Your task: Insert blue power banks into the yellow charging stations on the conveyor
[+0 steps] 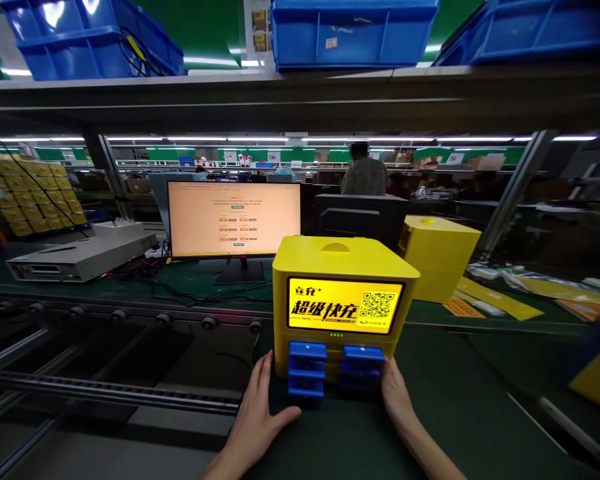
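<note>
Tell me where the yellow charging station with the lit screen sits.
The yellow charging station sits at centre of the head view on the green bench, between the left hand and right hand, before the monitor.

Lit monitor (pixel 234 219) behind, second yellow box (pixel 437 257) right (blue bins (pixel 353 32) on shelf above), grey device (pixel 83 257) left.

The charging station (pixel 343 293) stands before the monitor (pixel 234 219) (a second unit (pixel 437 257) behind, right).

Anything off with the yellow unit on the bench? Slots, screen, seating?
Nothing stands out. The yellow charging station sits upright and square, screen lit, blue power banks stick out of its slots. Left hand and right hand flank its base.
</note>
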`<action>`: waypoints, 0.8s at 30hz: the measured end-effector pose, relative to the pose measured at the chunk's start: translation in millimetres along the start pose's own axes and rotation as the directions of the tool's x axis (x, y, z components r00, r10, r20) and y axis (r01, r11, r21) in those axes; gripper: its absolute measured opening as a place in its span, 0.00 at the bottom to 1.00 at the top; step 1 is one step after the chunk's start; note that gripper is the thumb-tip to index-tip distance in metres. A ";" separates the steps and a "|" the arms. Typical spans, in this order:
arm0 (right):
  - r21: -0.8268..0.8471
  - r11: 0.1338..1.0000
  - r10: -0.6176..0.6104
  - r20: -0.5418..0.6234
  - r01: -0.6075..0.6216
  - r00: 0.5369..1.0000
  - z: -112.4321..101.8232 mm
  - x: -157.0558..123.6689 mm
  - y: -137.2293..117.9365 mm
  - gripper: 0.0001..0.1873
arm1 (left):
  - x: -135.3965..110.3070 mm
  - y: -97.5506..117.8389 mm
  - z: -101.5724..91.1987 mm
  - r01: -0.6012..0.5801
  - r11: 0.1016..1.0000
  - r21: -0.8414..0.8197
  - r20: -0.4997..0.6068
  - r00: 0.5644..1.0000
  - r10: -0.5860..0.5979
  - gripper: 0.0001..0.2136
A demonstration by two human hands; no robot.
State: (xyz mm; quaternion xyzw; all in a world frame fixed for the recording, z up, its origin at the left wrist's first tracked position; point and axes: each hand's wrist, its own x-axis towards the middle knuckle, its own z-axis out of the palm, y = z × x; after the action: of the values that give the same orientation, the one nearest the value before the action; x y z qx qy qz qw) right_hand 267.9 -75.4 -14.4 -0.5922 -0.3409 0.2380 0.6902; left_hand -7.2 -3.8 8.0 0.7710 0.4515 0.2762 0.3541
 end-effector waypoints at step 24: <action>-0.088 0.996 -0.003 -0.052 -0.002 0.999 -40.7 56.3 12.0 0.29 | 43.6 10.9 43.0 -0.022 0.939 -0.342 -0.299 0.951 -0.086 0.47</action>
State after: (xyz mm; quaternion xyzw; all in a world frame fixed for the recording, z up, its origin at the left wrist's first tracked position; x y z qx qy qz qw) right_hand 336.3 -58.6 -18.2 -0.6279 -0.3330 0.2070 0.6723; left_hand 49.5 18.7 -4.3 0.6376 0.4592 0.4616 0.4117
